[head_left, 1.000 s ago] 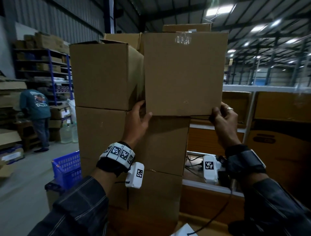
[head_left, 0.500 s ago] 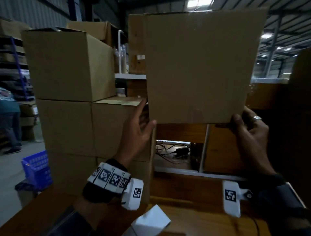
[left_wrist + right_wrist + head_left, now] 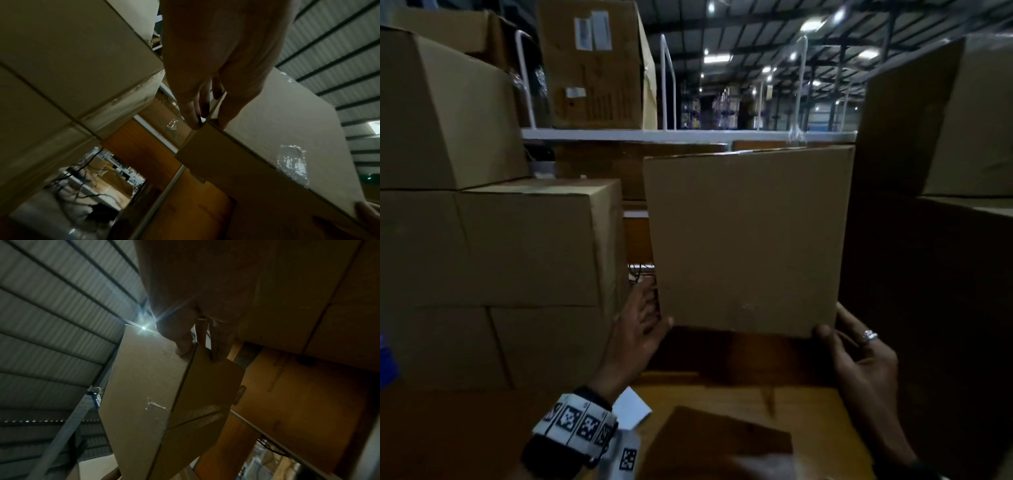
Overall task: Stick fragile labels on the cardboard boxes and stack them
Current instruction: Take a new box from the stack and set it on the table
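I hold a plain brown cardboard box [image 3: 748, 240] upright in front of me, just above the wooden table [image 3: 722, 394]. My left hand [image 3: 655, 308] pinches its lower left corner, thumb on the front face. My right hand [image 3: 834, 322], with a ring, pinches the lower right corner. In the left wrist view my left hand [image 3: 209, 123] sits on the corner of the box [image 3: 267, 129], which has clear tape on its face. The right wrist view shows my right hand [image 3: 200, 352] on an edge of the box [image 3: 148, 386]. No label shows on the box.
A stack of cardboard boxes [image 3: 500, 240] stands close on the left, and more boxes [image 3: 928, 205] stand at the right. A white sheet [image 3: 631, 409] and a flat dark cardboard piece [image 3: 715, 442] lie on the table near me. A white shelf [image 3: 688, 135] runs behind.
The box has come off the top of the left stack, moving right and down into the gap between the stacks. Both hands have kept their hold on its lower corners.
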The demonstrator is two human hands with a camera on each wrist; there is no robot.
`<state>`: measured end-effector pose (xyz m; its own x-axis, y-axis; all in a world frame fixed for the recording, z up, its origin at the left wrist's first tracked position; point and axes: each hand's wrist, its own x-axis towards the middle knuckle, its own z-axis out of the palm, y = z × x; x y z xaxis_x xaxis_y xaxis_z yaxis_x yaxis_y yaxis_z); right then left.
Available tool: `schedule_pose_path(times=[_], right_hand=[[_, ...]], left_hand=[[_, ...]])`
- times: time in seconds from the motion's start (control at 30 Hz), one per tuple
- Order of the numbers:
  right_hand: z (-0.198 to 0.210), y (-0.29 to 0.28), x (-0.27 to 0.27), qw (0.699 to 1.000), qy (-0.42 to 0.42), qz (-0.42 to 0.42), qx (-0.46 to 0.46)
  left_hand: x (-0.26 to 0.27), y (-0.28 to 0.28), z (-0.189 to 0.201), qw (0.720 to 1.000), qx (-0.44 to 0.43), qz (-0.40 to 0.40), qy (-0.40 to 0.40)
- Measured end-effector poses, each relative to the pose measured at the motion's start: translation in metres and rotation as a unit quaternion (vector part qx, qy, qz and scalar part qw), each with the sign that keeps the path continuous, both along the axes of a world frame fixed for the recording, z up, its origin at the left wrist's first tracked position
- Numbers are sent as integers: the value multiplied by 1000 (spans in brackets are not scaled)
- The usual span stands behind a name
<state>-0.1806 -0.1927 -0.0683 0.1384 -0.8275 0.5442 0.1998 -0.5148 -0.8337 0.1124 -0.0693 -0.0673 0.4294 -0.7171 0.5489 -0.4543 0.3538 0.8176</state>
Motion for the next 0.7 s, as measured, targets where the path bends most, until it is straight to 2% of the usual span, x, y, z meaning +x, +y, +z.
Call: schedule_pose_path(times=[0.13,0.37,0.7], right_hand=[[-53,-2,-22,999,26,-7,25],[-133,17,-40,994,42,-27,101],[-213,32,-80,960,208,-107,154]], left_hand=[[-11,-1,-41,998,59,4,4],[-35,17,-107,995,99,0,-2],[-66,45,-184,980,195,-25,40]])
